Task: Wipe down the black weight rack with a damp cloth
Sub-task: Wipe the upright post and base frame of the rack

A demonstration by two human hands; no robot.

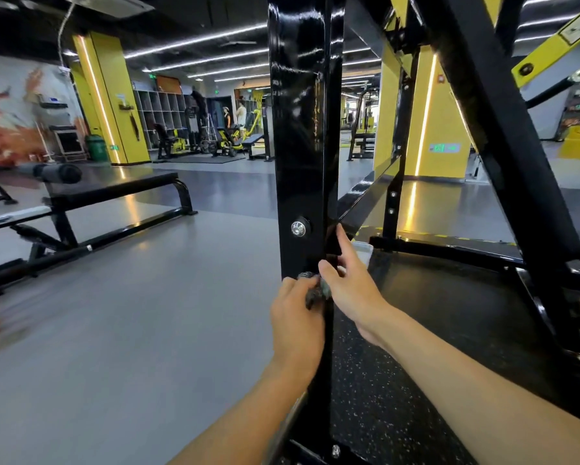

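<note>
We are mid-wipe on the weight rack's glossy black steel upright (303, 146). Our left hand (295, 313) grips the bunched dark grey cloth (317, 293) against it, below a silver bolt (298, 228). Our right hand (350, 283) lays a forefinger (344, 241) up the edge, and we cannot tell whether its thumb holds the cloth. The next move likely needs firm pressure sliding along the post.

A dark cloth (316, 293) is gripped by the left hand (297, 317) against the rack upright (302, 129), with the right hand (349, 286) at its two o'clock.
</note>
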